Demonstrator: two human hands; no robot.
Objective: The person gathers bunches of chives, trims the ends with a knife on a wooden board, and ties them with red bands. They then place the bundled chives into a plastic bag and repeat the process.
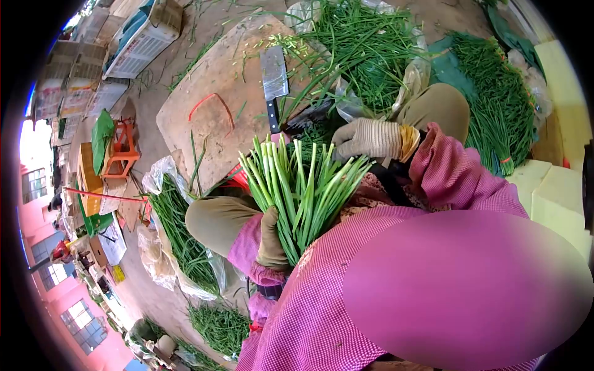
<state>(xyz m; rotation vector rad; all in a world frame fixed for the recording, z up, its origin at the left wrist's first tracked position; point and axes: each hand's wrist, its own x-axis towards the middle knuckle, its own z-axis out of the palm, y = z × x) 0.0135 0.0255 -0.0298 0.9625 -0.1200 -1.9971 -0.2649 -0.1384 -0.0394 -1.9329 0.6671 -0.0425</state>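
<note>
**Bundle of green stalks gripped in gloved hand**

Nearest, a pink checked sleeve [322, 303] over the lap. Left hand [272, 238], gloved, clenched round the base of a bundle [303, 191] of green stalks, cut ends fanned upward above the knees. Right hand [365, 137], in a pale knit glove with a yellow cuff, resting just past the bundle's tips, fingers curled; whether grasping anything, cannot tell. Between the two hands, only the stalks.

Just beyond, a board [216, 80], round and worn, carrying a cleaver [274, 77] near its right edge, blade up, handle pointing back toward the bundle. Red band [210, 102] lying near the board's middle, stray green trimmings along its far edge.

At the board's right edge, a heap [365, 55] of loose greens on clear plastic. Farther right, a second pile [501, 105] spread on the ground. Left of the knee, a bag [179, 235] of greens, open. Far left, an orange stool [120, 148] and stacked boxes [80, 80].
</note>
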